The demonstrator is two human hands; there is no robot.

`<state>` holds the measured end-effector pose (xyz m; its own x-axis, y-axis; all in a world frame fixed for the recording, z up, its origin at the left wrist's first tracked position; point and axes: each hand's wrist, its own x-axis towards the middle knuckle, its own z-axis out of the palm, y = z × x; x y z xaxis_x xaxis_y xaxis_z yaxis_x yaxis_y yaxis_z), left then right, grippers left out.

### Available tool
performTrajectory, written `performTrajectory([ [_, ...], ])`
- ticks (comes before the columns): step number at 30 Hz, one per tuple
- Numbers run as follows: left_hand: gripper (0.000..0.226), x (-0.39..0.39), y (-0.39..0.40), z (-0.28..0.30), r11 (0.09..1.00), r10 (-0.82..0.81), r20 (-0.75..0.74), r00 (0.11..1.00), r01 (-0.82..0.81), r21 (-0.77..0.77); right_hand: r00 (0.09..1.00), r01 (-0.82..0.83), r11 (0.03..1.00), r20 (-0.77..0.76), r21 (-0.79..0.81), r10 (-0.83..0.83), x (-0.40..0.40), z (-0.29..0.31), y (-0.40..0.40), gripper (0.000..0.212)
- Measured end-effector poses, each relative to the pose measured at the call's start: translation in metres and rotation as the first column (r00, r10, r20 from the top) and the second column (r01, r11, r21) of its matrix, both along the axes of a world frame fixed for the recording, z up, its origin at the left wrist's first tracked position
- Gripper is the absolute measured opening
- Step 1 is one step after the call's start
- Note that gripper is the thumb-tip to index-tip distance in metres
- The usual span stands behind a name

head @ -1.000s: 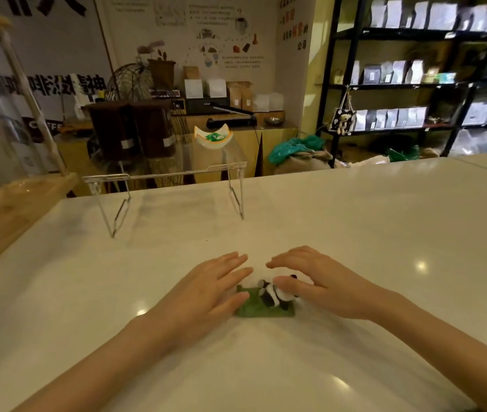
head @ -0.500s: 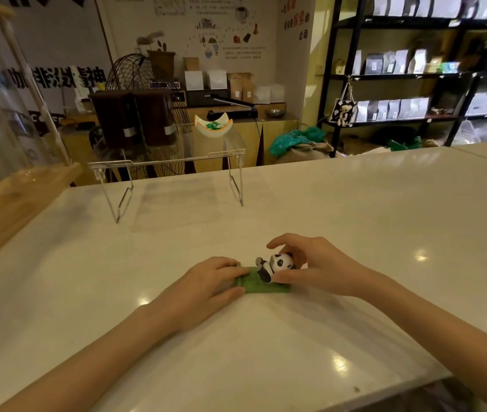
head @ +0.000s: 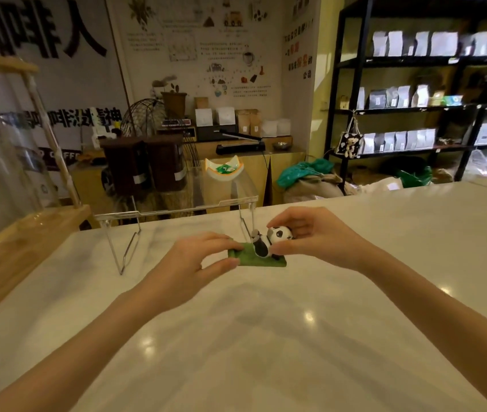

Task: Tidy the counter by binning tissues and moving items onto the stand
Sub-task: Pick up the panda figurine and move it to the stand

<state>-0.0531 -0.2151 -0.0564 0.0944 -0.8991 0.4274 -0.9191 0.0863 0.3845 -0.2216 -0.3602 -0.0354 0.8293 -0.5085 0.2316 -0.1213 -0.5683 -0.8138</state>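
A panda figurine [head: 272, 239] lies on a flat green base [head: 258, 259], held just above the white counter [head: 266, 337]. My left hand [head: 197, 263] pinches the base's left edge between thumb and fingers. My right hand [head: 316, 236] grips the panda's head and the base's right side. Just behind them stands a clear acrylic stand [head: 176, 211], its right leg close to the figurine. A small white cat-shaped dish [head: 224, 171] with green contents rests on the stand's top.
A wooden-framed glass case [head: 13, 233] borders the counter on the left. Beyond the counter are dark brown bins [head: 147, 165], a wooden cabinet and black shelving [head: 414, 108] with bagged goods. The counter stretches wide to the right and toward me.
Both hands closed on the panda figurine, lifted it off the counter and carried it forward toward the stand. The view has moved closer to the stand.
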Motion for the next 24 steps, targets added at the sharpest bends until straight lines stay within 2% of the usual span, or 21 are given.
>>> performTrajectory([
  [6,0.031,0.035,-0.035,0.038,0.99,0.077,-0.04,0.996,-0.081,-0.113,0.989,0.021,1.0,0.148,-0.024,-0.017,0.043,0.039,-0.034,0.027],
  [10,0.032,0.059,-0.061,0.049,0.983,0.129,-0.027,0.991,-0.132,-0.129,0.977,0.097,0.994,0.196,-0.052,-0.086,0.076,0.049,-0.059,0.037],
  [17,0.035,0.095,-0.104,0.046,0.974,0.227,-0.047,0.973,-0.228,-0.016,0.965,0.206,0.971,0.188,-0.121,-0.181,0.127,0.042,-0.097,0.043],
  [24,0.037,0.111,-0.129,0.035,0.953,0.289,0.007,0.957,-0.289,0.095,0.965,0.242,0.953,0.147,-0.182,-0.217,0.15,0.018,-0.121,0.041],
])
